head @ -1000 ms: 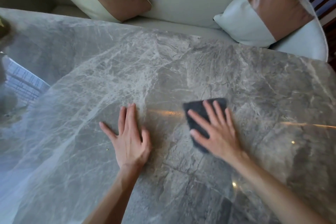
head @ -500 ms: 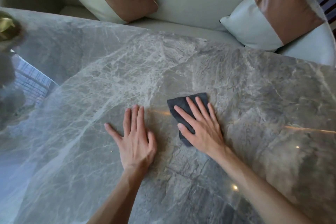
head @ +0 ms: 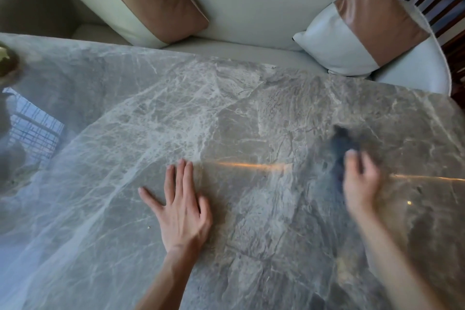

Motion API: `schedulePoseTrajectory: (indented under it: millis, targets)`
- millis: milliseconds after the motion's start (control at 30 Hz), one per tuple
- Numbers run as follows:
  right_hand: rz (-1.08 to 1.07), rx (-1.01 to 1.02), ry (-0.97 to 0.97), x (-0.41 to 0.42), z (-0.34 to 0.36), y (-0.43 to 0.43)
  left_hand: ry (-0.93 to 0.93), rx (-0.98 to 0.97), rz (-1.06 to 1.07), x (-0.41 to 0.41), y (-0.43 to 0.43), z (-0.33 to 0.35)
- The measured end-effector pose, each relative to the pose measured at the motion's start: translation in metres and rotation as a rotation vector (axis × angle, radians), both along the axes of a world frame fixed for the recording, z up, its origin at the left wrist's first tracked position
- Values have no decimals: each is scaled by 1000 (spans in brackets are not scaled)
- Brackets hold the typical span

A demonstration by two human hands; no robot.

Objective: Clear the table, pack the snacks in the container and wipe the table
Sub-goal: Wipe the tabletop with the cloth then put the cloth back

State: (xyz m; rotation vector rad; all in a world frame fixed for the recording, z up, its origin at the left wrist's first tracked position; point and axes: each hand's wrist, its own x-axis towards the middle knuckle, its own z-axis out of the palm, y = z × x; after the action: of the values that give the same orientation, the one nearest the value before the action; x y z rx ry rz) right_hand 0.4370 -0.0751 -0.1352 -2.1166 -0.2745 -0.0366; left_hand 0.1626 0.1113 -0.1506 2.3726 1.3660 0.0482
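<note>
A grey marble table (head: 226, 113) fills the view. My left hand (head: 181, 209) lies flat on it near the front middle, fingers spread, holding nothing. My right hand (head: 361, 184) is blurred by motion at the right and presses a dark grey cloth (head: 343, 146) against the tabletop. The cloth sticks out beyond my fingertips toward the sofa; its near part is hidden under the hand. A small crumb (head: 149, 227) lies just left of my left hand. No snacks or container are in view.
A cream sofa (head: 251, 15) runs along the far edge of the table, with a brown and cream cushion at the left (head: 141, 0) and another at the right (head: 362, 20). A brass-coloured object (head: 7, 63) sits at the table's far left edge.
My right hand has swept the cloth to the right, away from my left hand. My left hand has stayed flat in the same spot.
</note>
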Motion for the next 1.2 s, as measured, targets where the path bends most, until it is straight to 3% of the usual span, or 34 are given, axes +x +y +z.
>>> schedulePoseTrajectory:
  millis: [67, 133, 233, 300, 500, 600, 700, 767, 833, 900, 933, 1000, 1067, 1167, 1200]
  targets:
    - [-115, -32, -13, 54, 9, -5, -3, -1, -4, -1, 0, -1]
    - [-43, -136, 9, 92, 4, 3, -9, 7, -3, -1, 0, -3]
    - [64, -492, 8, 116, -24, 24, -19, 19, 6, 0, 0, -5]
    - [132, -614, -64, 99, -30, 49, -31, 20, 9, 0, 0, -6]
    - [704, -516, -398, -50, -29, 97, -62, 32, 23, -1, -2, -8]
    - [1008, -360, -339, -137, -27, 83, -110, 26, 36, -3, -4, -7]
    - [1111, -204, -131, -159, -21, 51, -142, 21, 41, -4, -4, -4]
    - [994, -64, 207, -140, -9, 33, -146, 23, 34, -4, -4, -5]
    - [568, 120, 462, -90, 5, 30, -153, 23, 28, -5, -3, -7]
    - [139, 272, 450, -16, 17, 37, -155, 22, 30, -4, -2, -8]
    - [43, 271, 385, 20, 23, 45, -148, 24, 25, -4, -2, -7]
    - [57, 117, 227, 76, 30, 67, -129, 28, 15, -3, -3, -5]
    - [202, -120, 139, 96, 15, 88, -118, 27, 20, -2, -3, -4]
    - [517, -553, -139, 58, -18, 113, -129, 25, 26, -3, -3, -5]
    - [630, -602, -247, 34, -25, 121, -144, 26, 28, -3, -2, -6]
